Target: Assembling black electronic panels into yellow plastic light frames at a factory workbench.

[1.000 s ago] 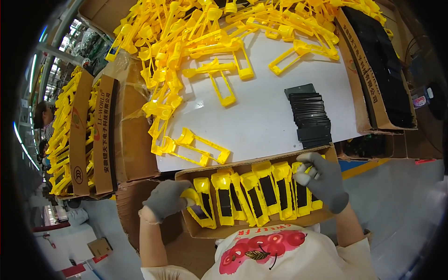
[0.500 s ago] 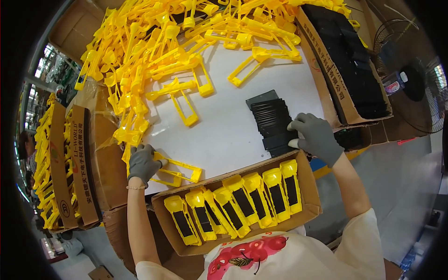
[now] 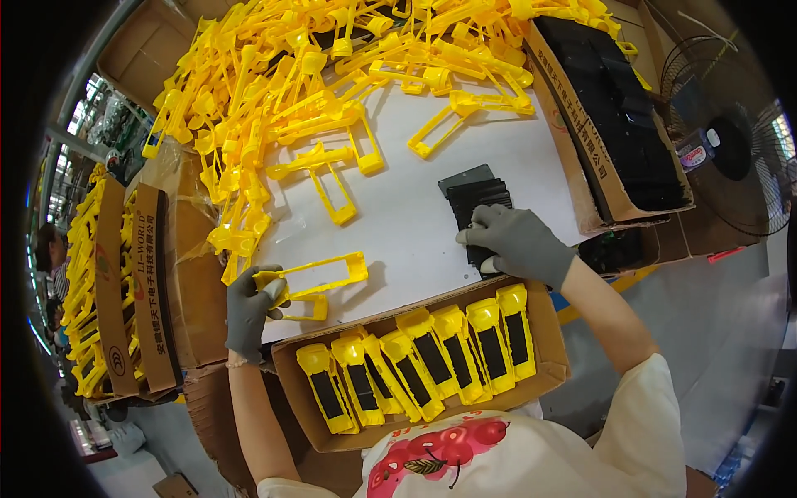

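Note:
My left hand, in a grey glove, is closed around the end of a yellow plastic frame, raised a little off the white tabletop. The frame has a long open window, and part of it is hidden by my fingers. My right hand, also gloved, lies over the near part of a fanned stack of thin black panels. Its thumb and fingers are bent around black panel edges; how many they grip is hidden. Just in front of me, a cardboard box holds several yellow frames with black panels set in them.
A large heap of yellow frames covers the table's far and left side. A carton of black panels stands at the right, beside a fan. Another carton of yellow frames is at the far left.
My left hand has closed on the yellow frame and lifted it, turning it slightly. My right hand has moved left, from the stack's right edge to over the black panels.

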Demonstrator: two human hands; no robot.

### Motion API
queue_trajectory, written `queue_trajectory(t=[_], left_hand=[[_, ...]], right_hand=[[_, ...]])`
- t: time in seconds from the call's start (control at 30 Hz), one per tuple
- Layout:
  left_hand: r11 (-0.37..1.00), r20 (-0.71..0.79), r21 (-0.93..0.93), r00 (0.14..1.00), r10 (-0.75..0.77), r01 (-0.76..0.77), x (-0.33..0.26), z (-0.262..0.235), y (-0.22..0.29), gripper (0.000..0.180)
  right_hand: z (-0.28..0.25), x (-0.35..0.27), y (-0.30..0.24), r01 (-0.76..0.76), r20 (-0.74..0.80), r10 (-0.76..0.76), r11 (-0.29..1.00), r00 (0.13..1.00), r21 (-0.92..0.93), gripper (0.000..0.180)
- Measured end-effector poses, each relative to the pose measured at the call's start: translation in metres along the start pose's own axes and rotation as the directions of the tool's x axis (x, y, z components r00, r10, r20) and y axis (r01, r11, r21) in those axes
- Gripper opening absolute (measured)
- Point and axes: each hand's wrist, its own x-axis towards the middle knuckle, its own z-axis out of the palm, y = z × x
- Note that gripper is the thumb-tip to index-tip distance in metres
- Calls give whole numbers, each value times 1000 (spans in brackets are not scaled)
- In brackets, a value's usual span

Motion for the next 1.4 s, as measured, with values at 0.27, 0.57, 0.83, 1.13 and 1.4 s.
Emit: queue_trajectory(t=[0.27, 0.57, 0.83, 1.13, 1.4], left_hand=[[918, 7, -396, 1000, 0, 3, -62, 29, 9, 22], [769, 213, -627, 977, 12, 127, -111, 97, 4, 32], [785, 301, -584, 953, -28, 207, -125, 114, 11, 31], [785, 289, -548, 946, -147, 289, -134, 124, 18, 31], [908, 357, -364, 932, -68, 206, -138, 106, 4, 27]], right_hand=[[-19, 5, 3, -39, 195, 1, 981, 981, 190, 24], [-73, -56, -92, -111, -27, 431, 293, 902, 950, 7], [-12, -56, -128, -193, -94, 439, 565, 894, 802, 13], [12, -56, -127, -207, -134, 445, 636, 885, 744, 21], [15, -65, -113, -77, -461, 284, 905, 841, 417, 50]])
